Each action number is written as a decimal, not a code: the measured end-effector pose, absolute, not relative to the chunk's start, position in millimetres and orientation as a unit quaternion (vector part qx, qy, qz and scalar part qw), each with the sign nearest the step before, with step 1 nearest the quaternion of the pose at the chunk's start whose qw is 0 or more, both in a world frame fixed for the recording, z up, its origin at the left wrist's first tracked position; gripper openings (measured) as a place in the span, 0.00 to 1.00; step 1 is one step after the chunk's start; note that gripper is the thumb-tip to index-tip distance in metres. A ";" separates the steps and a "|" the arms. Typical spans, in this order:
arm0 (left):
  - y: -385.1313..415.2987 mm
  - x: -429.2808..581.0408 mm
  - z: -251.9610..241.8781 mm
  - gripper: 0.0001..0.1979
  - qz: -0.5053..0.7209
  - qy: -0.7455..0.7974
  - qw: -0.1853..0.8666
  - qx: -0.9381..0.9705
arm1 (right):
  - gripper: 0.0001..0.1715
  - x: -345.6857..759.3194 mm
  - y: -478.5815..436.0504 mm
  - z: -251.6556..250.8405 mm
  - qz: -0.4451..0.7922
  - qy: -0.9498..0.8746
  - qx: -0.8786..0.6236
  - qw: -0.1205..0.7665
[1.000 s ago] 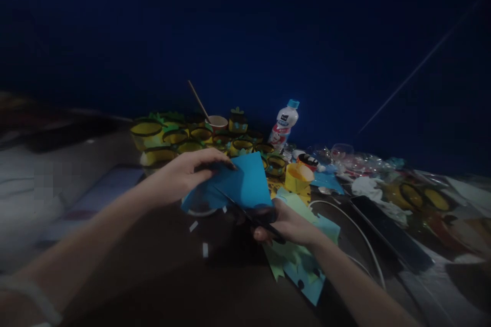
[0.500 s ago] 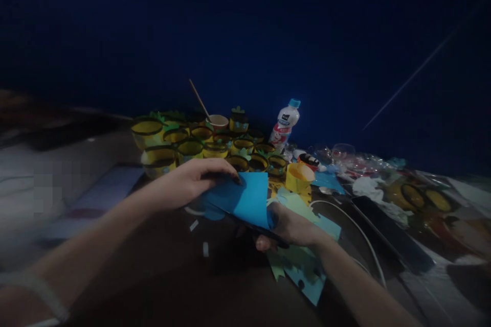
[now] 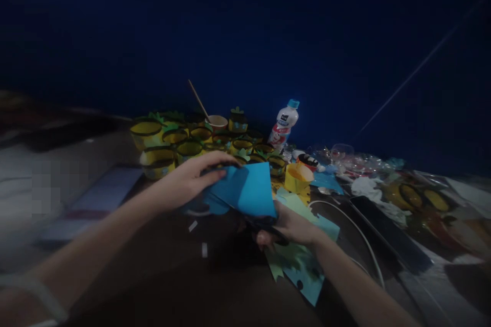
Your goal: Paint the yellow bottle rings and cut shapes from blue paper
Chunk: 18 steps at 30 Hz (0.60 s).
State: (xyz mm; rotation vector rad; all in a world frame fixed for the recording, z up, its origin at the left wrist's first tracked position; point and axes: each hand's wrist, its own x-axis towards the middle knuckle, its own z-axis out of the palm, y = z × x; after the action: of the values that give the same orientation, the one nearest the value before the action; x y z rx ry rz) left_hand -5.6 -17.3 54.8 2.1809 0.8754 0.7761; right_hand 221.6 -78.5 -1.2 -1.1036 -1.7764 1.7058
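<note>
**Scissors [image 3: 265,225] at the blue sheet [image 3: 253,189]**

The left hand [image 3: 192,179] pinches the blue sheet near its upper left edge, thumb apart from the other fingers. The right hand [image 3: 293,225] has its fingers curled about the scissors' handles, just below the sheet's lower right corner; the blades point leftward along the sheet's lower part (too dark there to tell how far apart they stand). The sheet is held up over the dark table [image 3: 153,281], between the two hands and in front of the rows of yellow cups [image 3: 190,148].

Two white scraps [image 3: 204,250] lie on the table below the sheet. Under and beside the right hand spreads pale green paper [image 3: 293,198], with a yellow ring [image 3: 298,178] just behind it. A stick [image 3: 197,98] leans in a bowl [image 3: 217,122] at the back, and a bottle [image 3: 283,125] with a blue cap stands tilted to its right. Farther right, a white cable [image 3: 370,248] curves near a dark, flat slab [image 3: 389,232].
</note>
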 end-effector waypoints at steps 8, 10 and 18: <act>-25.5 -0.4 48.2 0.06 0.566 0.453 0.254 0.640 | 0.23 218.1 -74.3 -2.8 0.527 -0.631 -0.415 0.390; -31.6 6.9 44.6 0.07 0.512 0.453 0.332 0.650 | 0.23 216.0 -74.8 -3.0 0.530 -0.621 -0.410 0.407; -46.5 26.6 43.0 0.12 0.396 0.416 0.468 0.672 | 0.17 207.0 -77.5 -4.4 0.499 -0.616 -0.451 0.410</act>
State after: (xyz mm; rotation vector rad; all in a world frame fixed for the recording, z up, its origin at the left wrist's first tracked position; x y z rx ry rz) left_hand 26.6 -46.5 43.0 1.6492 1.0196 0.9711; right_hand 207.0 -77.5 -4.4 -1.1347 -1.5520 1.2576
